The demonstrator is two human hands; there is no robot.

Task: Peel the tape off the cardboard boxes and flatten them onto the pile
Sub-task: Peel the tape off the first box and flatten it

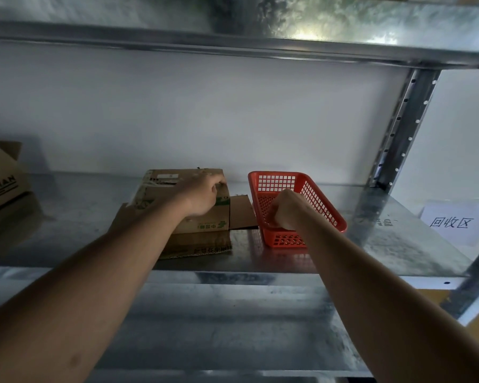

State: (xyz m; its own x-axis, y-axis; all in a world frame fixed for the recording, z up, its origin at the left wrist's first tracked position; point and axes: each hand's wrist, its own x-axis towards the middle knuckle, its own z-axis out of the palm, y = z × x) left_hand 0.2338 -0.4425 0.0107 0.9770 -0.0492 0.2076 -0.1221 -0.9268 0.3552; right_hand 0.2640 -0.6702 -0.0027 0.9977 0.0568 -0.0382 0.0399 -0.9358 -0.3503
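A pile of flattened cardboard boxes (205, 222) with green print lies on the metal shelf (80, 217). My left hand (202, 194) rests on top of the pile, its fingers curled over the far right edge of the top box. My right hand (286, 210) reaches down inside a red plastic basket (324, 203) beside the pile, with its fingers curled; what they hold, if anything, is hidden. An unflattened cardboard box (0, 178) with black lettering stands at the far left.
The upper shelf (233, 45) hangs low over the work area. A perforated steel upright (398, 128) stands at the right rear. A white paper label (454, 222) with handwritten characters lies on the shelf's right end. A lower shelf (233, 327) runs below my arms.
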